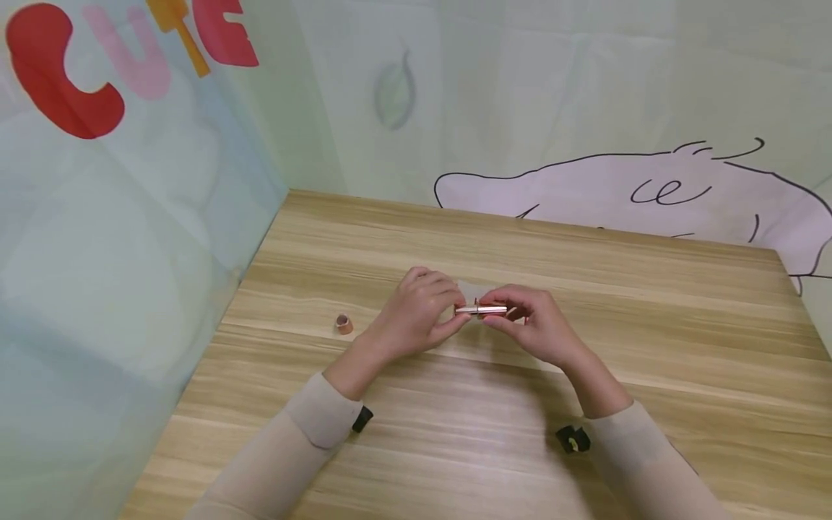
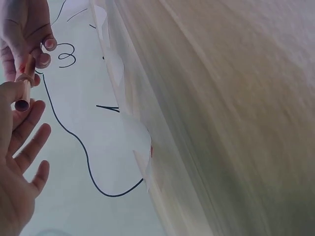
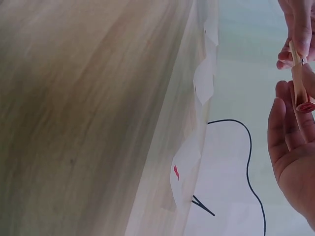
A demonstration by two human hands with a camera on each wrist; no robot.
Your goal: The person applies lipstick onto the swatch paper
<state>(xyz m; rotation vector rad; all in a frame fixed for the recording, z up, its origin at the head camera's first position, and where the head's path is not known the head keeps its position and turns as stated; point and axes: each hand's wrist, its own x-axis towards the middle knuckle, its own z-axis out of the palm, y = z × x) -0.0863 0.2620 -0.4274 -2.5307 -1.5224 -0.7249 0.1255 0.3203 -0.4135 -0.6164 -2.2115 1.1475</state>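
Note:
Between both hands, level above the table, is a slim rose-gold lipstick tube (image 1: 492,310). My left hand (image 1: 416,310) pinches its left end with thumb and fingers. The thumb and fingertips of my right hand (image 1: 538,325) grip the other end. In the left wrist view the tube (image 2: 26,91) shows a dark round end; in the right wrist view its near end (image 3: 306,107) is reddish. A small rose-gold cap (image 1: 344,324) stands on the table, left of my left hand. Fingers cover part of the tube.
White paper pieces (image 3: 184,160), one with a red mark, lie on the wooden table (image 1: 403,448), partly behind the hands. Printed cloth walls (image 1: 533,94) rise at the table's back and left edges. Small black pieces (image 1: 574,439) sit by the sleeves.

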